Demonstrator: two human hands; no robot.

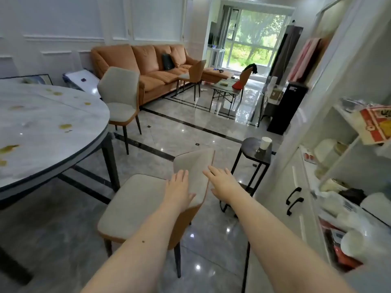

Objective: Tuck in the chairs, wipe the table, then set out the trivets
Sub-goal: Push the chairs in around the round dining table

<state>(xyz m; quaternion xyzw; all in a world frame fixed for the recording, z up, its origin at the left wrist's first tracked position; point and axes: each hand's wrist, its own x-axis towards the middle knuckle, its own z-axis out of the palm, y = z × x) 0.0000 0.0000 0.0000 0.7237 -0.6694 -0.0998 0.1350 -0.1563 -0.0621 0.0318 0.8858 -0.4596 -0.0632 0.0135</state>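
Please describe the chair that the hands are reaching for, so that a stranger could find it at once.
Start at the round marble table on the left. Two grey chairs stand pulled out from it; take the nearer chair, beside the small black side table. Only this one has both hands at its backrest.

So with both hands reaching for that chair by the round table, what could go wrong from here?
1. The near chair has a small side table close behind its backrest, with a white cup on top; swinging the chair could knock it.
2. The left hand and right hand lie flat and open on the backrest, so the push may slip.
3. The glossy floor may let the legs skid.
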